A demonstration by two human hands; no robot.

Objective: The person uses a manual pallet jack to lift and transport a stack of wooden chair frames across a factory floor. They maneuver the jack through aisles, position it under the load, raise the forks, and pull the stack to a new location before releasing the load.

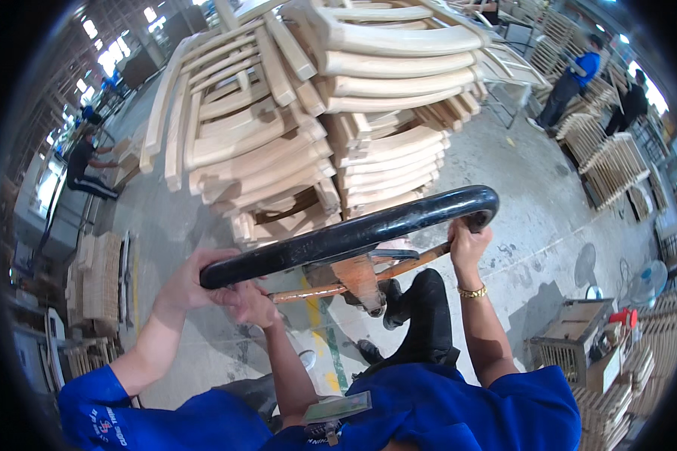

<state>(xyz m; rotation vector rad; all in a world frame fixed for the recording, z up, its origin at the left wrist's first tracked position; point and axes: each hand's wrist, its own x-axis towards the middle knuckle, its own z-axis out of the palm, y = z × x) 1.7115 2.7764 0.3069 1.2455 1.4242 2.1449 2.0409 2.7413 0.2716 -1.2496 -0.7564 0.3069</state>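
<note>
A black looped handle point(353, 234) spans the middle, joined to a worn orange shaft point(359, 282); it looks like a pallet jack handle. Below the black tube runs a worn orange crossbar point(316, 292). My left hand point(253, 304) is closed at the crossbar's left end. With a gold band at the wrist, my right hand point(470, 244) grips where the crossbar meets the loop's right bend. Another person's hand point(190, 279) wraps the black tube's left end, beside my left hand. Just beyond the handle rises a tall stack of pale wooden chair frames point(399, 75).
Stacked wooden parts point(96, 278) stand at left. At right are a wooden crate point(572, 338) and more stacked frames point(605, 161). One worker point(572, 83) stands far right, another point(86, 165) bends far left. The co-worker's white shoe point(307, 359) is close to my legs.
</note>
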